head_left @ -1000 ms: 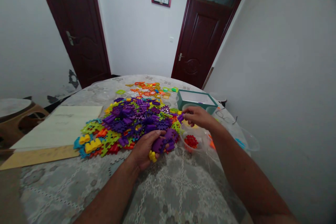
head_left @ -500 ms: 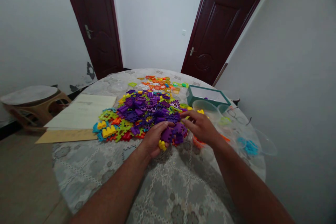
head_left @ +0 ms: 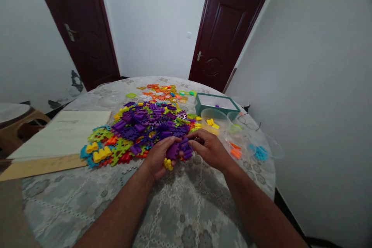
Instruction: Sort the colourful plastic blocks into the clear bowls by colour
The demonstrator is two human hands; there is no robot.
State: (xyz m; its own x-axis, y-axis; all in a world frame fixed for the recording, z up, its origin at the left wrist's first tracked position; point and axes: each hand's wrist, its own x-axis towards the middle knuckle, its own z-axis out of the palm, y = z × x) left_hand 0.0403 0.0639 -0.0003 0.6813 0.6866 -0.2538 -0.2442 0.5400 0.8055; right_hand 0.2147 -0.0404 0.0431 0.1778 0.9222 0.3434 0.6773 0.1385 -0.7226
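My left hand [head_left: 158,156] is closed around a flat purple building piece [head_left: 173,151], just above the near edge of the pile. A yellow piece [head_left: 167,164] shows below its fingers, close to the palm. The thumb and fingers of my right hand [head_left: 207,148] are pinched at purple ridged connectors [head_left: 186,149], which sit against the flat piece. Whether these connectors are joined to it I cannot tell. Behind both hands rises a heap of toothed plastic building pieces [head_left: 151,120], mostly purple on top, with green, yellow, red and blue ones around the edges.
At the right stand a green-sided box [head_left: 213,112], a clear tub [head_left: 217,122] with yellow pieces, and clear containers near orange pieces [head_left: 236,151] and blue pieces [head_left: 258,152]. Orange pieces [head_left: 159,92] lie at the back. Pale boards [head_left: 64,131] cover the table's left side.
The view has swung to the right, so the table's things sit further left. My right hand has closed in on the purple connectors beside my left hand, which keeps its hold.
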